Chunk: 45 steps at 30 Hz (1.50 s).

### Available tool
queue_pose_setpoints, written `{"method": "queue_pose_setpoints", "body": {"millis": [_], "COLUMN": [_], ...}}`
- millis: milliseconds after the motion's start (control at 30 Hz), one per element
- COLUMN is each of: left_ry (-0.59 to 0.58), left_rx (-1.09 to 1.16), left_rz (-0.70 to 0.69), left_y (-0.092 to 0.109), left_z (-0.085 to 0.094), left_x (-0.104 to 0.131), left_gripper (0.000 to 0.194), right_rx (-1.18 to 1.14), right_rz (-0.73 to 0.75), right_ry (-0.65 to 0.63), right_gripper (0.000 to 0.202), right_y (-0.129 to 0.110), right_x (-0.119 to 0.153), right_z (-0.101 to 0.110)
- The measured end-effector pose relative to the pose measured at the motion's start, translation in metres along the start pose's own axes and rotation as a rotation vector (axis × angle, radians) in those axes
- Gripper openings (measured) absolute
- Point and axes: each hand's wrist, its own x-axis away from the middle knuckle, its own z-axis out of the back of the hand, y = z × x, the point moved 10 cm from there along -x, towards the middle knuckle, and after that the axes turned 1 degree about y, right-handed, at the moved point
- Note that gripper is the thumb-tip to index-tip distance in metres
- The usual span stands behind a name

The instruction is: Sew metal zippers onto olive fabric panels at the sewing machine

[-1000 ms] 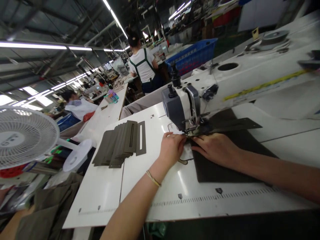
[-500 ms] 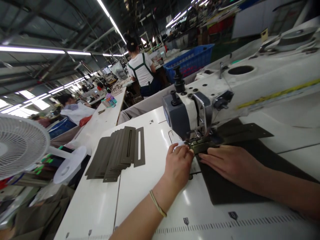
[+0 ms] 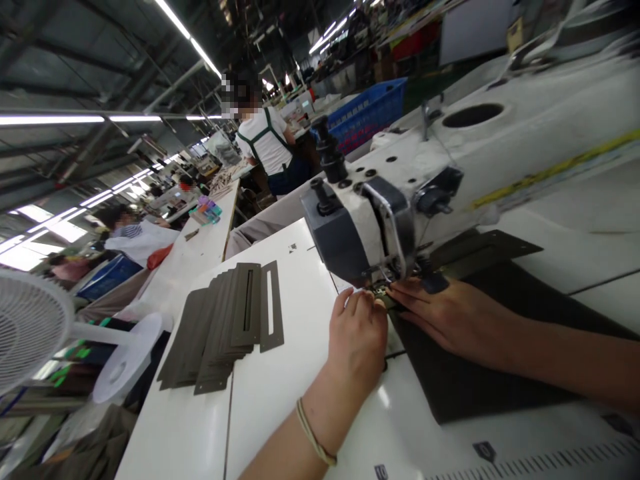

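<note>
A white sewing machine (image 3: 350, 220) stands over the table, with its presser foot and needle area partly behind my hands. My left hand (image 3: 357, 333) is at the left of the foot, fingers curled and closed; what they pinch, if anything, is hidden. Stretched out and fairly flat, my right hand (image 3: 450, 313) lies on a dark olive fabric panel (image 3: 480, 393), its fingertips right beside the foot. A narrow olive strip (image 3: 505, 243) with small holes at its end lies behind the right hand, under the machine arm.
Left of the machine lies a fanned stack of olive slotted pieces (image 3: 215, 333), with one slotted piece (image 3: 273, 310) at its right end. A white fan (image 3: 30, 333) stands at the far left. Beyond the table are a blue crate (image 3: 370, 107) and a co-worker in a white shirt (image 3: 267, 143).
My right hand has slid left and forward, its fingertips now close to the foot. My left hand stays in nearly the same place. The whole view has shifted slightly.
</note>
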Motion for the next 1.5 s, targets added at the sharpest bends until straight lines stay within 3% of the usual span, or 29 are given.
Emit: {"method": "queue_pose_setpoints", "body": {"millis": [133,500,933,1500], "left_ry": [0.064,0.024,0.082,0.028], "left_rx": [0.023,0.129,0.172,0.156], "left_rz": [-0.013,0.024,0.023,0.035], "left_y": [-0.003,-0.011,-0.016,-0.018], "left_z": [0.003,-0.007,-0.003,-0.01], "left_x": [-0.003,0.001,0.0,0.0], "left_gripper": [0.013,0.02,0.017,0.015], "right_rx": [-0.019,-0.012,0.003,-0.001], "right_rz": [0.0,0.02,-0.008,0.001], "right_ry": [-0.011,0.001,-0.013,-0.03], "right_gripper": [0.023,0.025,0.02,0.025], "right_y": [0.003,0.005,0.004,0.006], "right_x": [-0.003,-0.003,-0.01,-0.004], "right_z": [-0.002,-0.006,-0.003,-0.011]}}
